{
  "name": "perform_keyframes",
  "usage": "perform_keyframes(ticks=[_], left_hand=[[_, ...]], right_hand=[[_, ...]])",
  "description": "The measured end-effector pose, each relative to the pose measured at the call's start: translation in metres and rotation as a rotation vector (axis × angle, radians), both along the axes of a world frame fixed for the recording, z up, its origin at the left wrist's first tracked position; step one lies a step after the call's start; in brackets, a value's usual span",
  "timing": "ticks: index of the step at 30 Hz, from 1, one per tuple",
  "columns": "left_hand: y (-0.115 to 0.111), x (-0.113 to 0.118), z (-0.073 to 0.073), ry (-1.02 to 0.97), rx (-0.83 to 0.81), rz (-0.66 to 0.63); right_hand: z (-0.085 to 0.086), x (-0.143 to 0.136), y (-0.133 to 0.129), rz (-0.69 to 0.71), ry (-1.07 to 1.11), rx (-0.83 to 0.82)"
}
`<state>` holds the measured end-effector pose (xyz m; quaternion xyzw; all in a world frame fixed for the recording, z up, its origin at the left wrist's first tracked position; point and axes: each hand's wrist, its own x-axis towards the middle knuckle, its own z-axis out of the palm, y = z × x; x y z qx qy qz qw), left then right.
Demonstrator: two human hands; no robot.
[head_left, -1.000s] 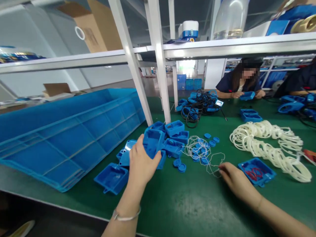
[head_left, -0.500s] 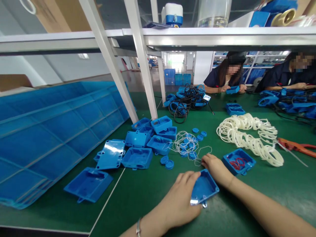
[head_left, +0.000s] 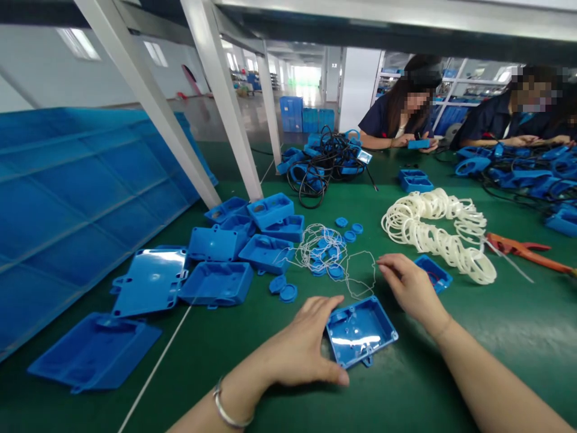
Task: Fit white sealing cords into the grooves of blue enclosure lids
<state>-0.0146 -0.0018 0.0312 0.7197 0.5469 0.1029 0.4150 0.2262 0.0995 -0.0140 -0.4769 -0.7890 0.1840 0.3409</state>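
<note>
A blue plastic box [head_left: 362, 331] lies open side up on the green table. My left hand [head_left: 304, 343] is beside its left edge, thumb and fingers spread apart, the fingertips near the box's upper left corner. My right hand [head_left: 408, 288] has its fingers pinched at the edge of a thin white cord loop [head_left: 359, 296], just beyond the box. The loop trails from a tangle of white cords [head_left: 311, 237] that lies over several round blue caps [head_left: 336, 272]. Behind my right hand, partly hidden, sits a small blue box [head_left: 439, 273] with something red inside.
Several blue boxes [head_left: 220, 279] are piled left of the cords, below white shelf posts [head_left: 225, 102]. A large blue crate [head_left: 90, 198] stands at the left. White rings [head_left: 433, 231] and orange-handled pliers [head_left: 518, 246] lie right. Black cables [head_left: 329, 156] and co-workers [head_left: 396, 114] are across the table.
My left hand has loosened from the blue box, which now lies flatter. The pinched right hand has drawn the white cord loop out from the tangle. The camera view has tilted down and shifted.
</note>
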Motion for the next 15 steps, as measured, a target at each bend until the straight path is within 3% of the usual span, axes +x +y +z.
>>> perform_keyframes(ticks=[10, 15], left_hand=[[0.002, -0.005, 0.004, -0.118, 0.020, -0.033], [0.004, -0.014, 0.005, -0.191, 0.002, -0.247]], right_hand=[[0.009, 0.011, 0.011, -0.034, -0.120, -0.077], [0.027, -0.023, 0.050, 0.090, -0.336, -0.076]])
